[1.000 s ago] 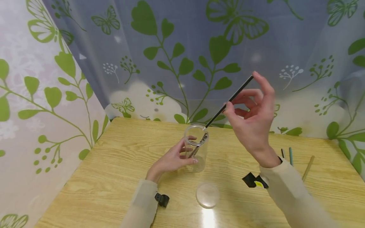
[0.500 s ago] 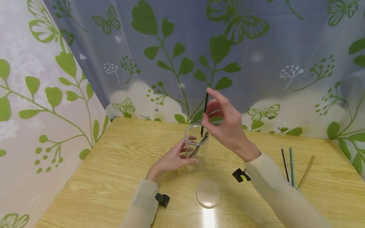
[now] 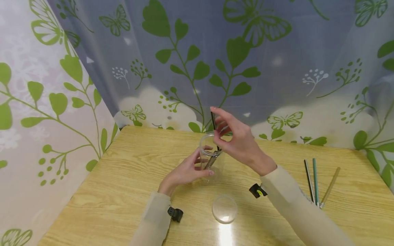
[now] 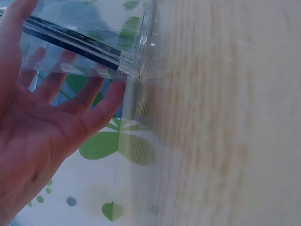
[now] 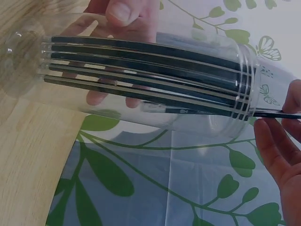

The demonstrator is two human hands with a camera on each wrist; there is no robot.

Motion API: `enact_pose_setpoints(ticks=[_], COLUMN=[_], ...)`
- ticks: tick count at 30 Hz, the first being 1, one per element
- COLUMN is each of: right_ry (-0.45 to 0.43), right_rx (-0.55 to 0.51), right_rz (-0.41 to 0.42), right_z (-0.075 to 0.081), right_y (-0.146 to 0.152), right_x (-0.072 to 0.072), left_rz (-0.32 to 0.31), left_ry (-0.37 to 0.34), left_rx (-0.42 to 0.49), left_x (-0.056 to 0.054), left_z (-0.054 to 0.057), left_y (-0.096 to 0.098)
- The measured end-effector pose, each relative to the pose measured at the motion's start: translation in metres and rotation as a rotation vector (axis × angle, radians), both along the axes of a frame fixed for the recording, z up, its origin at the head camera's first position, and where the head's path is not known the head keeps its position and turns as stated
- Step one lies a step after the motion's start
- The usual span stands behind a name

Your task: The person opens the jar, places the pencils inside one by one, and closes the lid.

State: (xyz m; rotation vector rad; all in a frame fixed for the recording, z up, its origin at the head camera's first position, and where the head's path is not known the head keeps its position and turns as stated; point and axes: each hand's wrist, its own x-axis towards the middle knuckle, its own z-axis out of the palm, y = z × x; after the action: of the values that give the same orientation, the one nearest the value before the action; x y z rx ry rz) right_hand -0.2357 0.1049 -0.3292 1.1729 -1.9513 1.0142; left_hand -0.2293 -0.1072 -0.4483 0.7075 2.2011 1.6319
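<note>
Black and slim, the stick point(image 3: 213, 121) is pinched in the right hand point(image 3: 238, 138): thumb and fingers close narrowly on its shaft, the index fingertip on its upper end. Its long axis runs steeply downward from that pinch, slightly off vertical, through the mouth of the clear jar point(image 3: 201, 145). Governing relation: the jar's mouth lies directly below the pinch, and the right hand is the nearer to it. In the right wrist view the stick's pale lower end is inside the jar, well short of the base

Left hand point(image 3: 184, 171): holds the jar by its side, thumb towards the viewer, fingers round the far wall. The jar stands roughly upright near the back edge of the worktop point(image 3: 123, 198), closer to the back left corner than to the back right one. Several dark sticks point(image 5: 150, 63) lean inside it; wall reflections prevent a firm count

Clear round lid point(image 3: 224, 209): flat on the worktop, on the near side of the jar and apart from it. Towards the right edge, beyond the right sleeve point(image 3: 295, 201), lie a dark stick point(image 3: 309, 181), a teal stick point(image 3: 315, 182) and a tan stick point(image 3: 330, 186), near ends converging. Behind the back edge hangs a leaf-patterned curtain point(image 3: 197, 68)
</note>
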Motion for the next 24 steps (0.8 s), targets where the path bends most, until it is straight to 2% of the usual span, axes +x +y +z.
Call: enact_pose_setpoints(ticks=[8, 17, 24], right_ry=[-0.031, -0.13, -0.117], right_rx=[0.054, 0.137, 0.135], right_rz=[0.009, 0.012, 0.014], right_z=[-0.005, -0.009, -0.012], right_y=[-0.002, -0.006, -0.012], right_x=[-0.003, -0.002, -0.001], left_rz=[-0.002, 0.016, 0.009], left_ry=[0.001, -0.041, -0.045], left_rx=[0.003, -0.034, -0.03], left_x=[0.0, 0.001, 0.002], left_z=[-0.001, 0.001, 0.001], left_y=[0.0, -0.002, -0.003])
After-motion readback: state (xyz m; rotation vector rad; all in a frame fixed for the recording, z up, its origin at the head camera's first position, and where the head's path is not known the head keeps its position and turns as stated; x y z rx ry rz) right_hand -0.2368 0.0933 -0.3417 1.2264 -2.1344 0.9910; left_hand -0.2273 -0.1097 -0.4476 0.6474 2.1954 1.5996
